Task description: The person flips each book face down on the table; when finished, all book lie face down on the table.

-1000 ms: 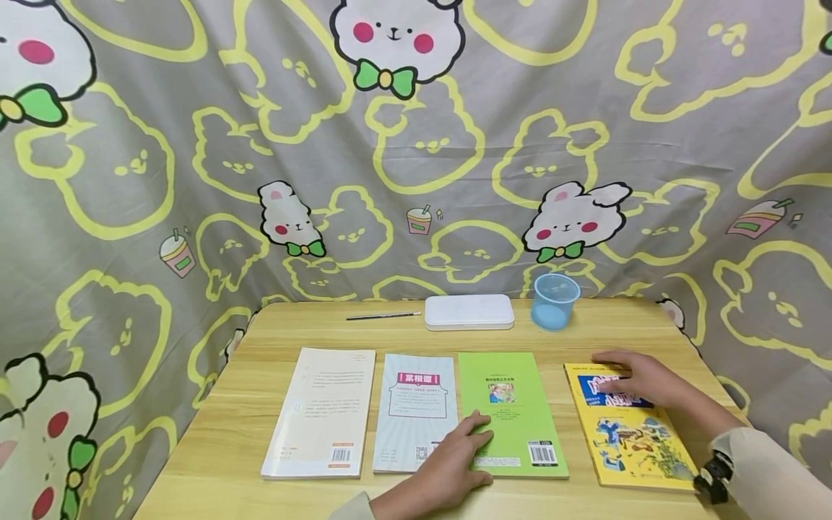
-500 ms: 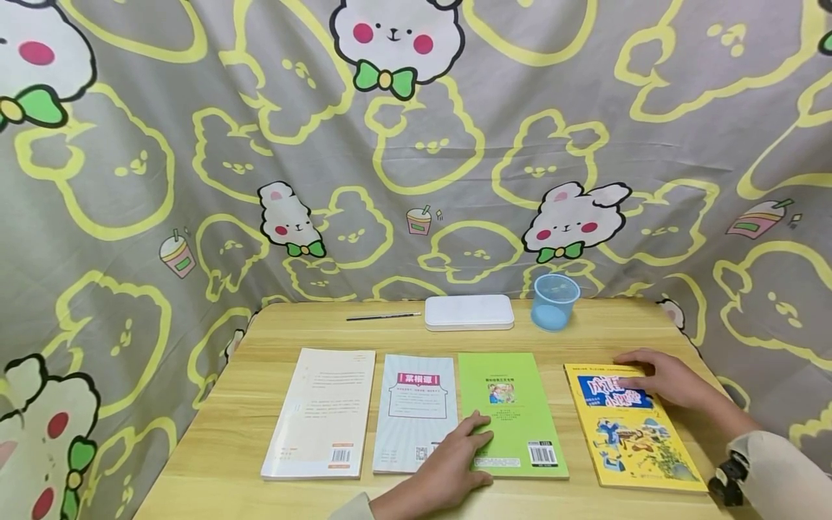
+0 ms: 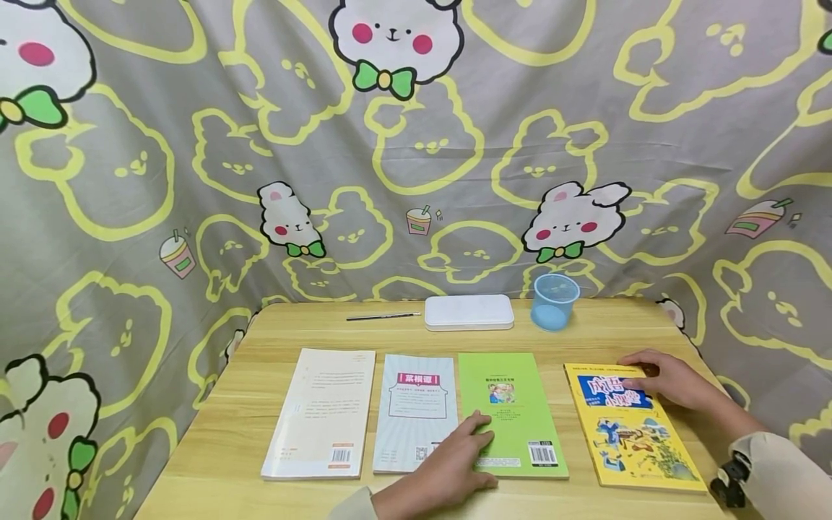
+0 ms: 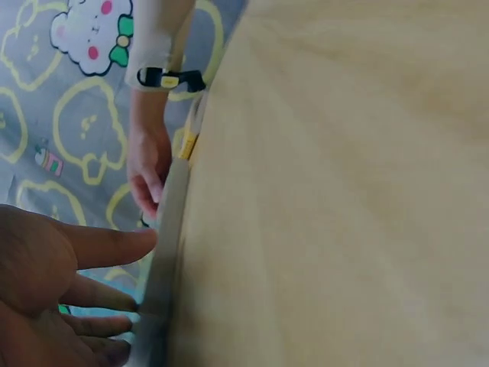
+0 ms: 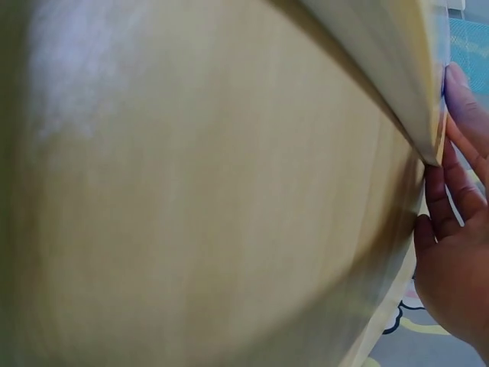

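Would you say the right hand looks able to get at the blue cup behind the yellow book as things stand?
Probably yes: the right hand rests on the yellow book, and only bare table lies between it and the blue cup.

Home study corner: cartoon bedsheet backdrop (image 3: pixel 455 144), desk (image 3: pixel 260 404).

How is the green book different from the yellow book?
The green book is plain green with one small picture near its top; the yellow book has big blue lettering and a busy drawing. The green book lies in the middle of the row, the yellow book at the right end. The left hand rests on the green book's near corner; the right hand touches the yellow book's far right corner. Both lie flat and closed on the wooden table.
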A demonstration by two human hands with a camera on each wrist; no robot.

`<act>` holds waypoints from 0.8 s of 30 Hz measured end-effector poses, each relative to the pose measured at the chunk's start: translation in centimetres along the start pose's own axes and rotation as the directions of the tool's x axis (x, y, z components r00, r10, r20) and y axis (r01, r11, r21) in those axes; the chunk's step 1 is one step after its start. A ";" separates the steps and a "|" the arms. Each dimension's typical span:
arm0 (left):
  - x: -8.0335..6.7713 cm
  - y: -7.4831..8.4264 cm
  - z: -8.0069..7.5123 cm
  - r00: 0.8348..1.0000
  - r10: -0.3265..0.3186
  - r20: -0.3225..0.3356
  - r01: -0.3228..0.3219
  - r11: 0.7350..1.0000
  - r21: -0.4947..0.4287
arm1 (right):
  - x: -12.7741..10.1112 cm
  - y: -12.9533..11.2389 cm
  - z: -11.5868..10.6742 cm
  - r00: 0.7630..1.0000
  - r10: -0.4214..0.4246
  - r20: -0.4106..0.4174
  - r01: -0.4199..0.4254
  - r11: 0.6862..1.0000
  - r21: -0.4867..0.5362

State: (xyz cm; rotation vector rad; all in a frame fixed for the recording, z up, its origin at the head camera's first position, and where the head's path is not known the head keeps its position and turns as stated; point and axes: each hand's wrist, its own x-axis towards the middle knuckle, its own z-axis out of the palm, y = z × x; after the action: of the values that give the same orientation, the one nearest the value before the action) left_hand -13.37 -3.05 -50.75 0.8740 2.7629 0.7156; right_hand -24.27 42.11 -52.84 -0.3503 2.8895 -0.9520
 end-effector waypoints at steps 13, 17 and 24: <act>1.8 1.4 -0.7 0.999 0.038 0.014 -0.040 0.982 0.187 | -0.1 0.3 0.2 1.000 0.006 0.000 -0.006 1.000 0.029; 2.6 2.2 -0.3 0.997 0.070 0.021 -0.073 0.968 0.239 | -0.1 0.3 0.2 1.000 0.008 0.004 -0.008 0.999 0.041; 4.3 3.6 0.8 0.995 0.088 0.047 -0.097 0.966 0.240 | -0.1 0.3 0.2 1.000 0.010 -0.001 -0.010 0.999 0.047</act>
State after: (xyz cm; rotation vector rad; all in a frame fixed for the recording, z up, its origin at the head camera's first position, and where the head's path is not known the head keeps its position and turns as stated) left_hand -14.80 2.33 -49.74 1.0557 2.8333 0.3752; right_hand -24.15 42.26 -53.22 -0.3313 2.8624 -1.0168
